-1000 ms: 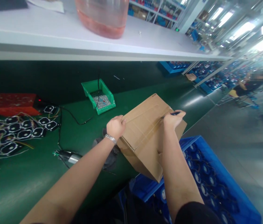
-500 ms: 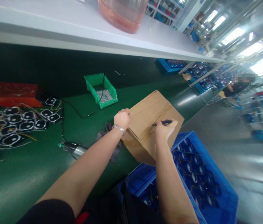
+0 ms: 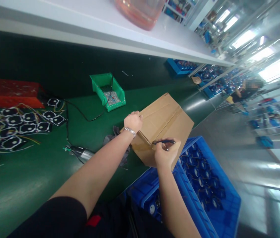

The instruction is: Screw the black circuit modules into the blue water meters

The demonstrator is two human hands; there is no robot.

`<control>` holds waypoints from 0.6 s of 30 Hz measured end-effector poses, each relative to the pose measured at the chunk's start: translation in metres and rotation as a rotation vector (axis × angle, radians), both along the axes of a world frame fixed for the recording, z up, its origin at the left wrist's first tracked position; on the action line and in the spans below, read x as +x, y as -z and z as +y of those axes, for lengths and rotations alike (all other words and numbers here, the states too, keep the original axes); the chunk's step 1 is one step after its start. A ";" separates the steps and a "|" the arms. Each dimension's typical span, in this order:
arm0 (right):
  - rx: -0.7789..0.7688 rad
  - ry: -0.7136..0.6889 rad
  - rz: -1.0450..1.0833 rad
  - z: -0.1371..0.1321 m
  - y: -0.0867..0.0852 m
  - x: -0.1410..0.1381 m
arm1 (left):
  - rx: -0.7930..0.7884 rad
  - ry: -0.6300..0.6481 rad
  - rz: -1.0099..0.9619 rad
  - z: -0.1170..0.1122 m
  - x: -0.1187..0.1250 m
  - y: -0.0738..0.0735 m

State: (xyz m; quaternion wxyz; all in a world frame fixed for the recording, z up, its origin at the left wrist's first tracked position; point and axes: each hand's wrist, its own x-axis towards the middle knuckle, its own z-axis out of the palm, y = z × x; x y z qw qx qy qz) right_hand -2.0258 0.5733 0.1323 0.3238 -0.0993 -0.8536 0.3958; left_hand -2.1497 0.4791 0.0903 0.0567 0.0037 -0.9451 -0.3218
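A closed cardboard box [image 3: 168, 117] sits tilted in view at the bench edge, with a taped seam across its top. My left hand [image 3: 133, 121], a bracelet at its wrist, is closed over the box's left edge. In my right hand [image 3: 167, 152] is a slim dark pen-like tool [image 3: 167, 141]; its exact kind is unclear. The tool's tip meets the seam near the box's near-left edge. Beside my left forearm lie a dark rag [image 3: 112, 138] and a silver-and-black electric screwdriver [image 3: 81, 152].
A green bin [image 3: 116, 105] of small metal parts stands behind. Wired motor-like parts [image 3: 14, 120] lie at left by a red box [image 3: 11, 92]. Blue crates [image 3: 231, 211] holding round parts stand below the bench edge. A shelf [image 3: 80, 31] overhangs the back; a person [image 3: 239, 94] sits far right.
My right hand has drawn the dark tool along the seam toward the box's near-left edge. My left hand keeps its hold on the box. The view has shifted slightly.
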 end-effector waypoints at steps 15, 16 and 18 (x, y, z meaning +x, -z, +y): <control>0.908 -0.837 0.116 -0.010 0.023 0.027 | -0.031 0.055 -0.023 -0.005 0.003 -0.004; 0.940 -0.822 0.118 -0.008 0.024 0.024 | -0.035 0.057 -0.021 -0.005 0.003 -0.004; 0.991 -0.790 0.114 -0.004 0.025 0.022 | -0.043 0.058 -0.019 -0.005 0.003 -0.004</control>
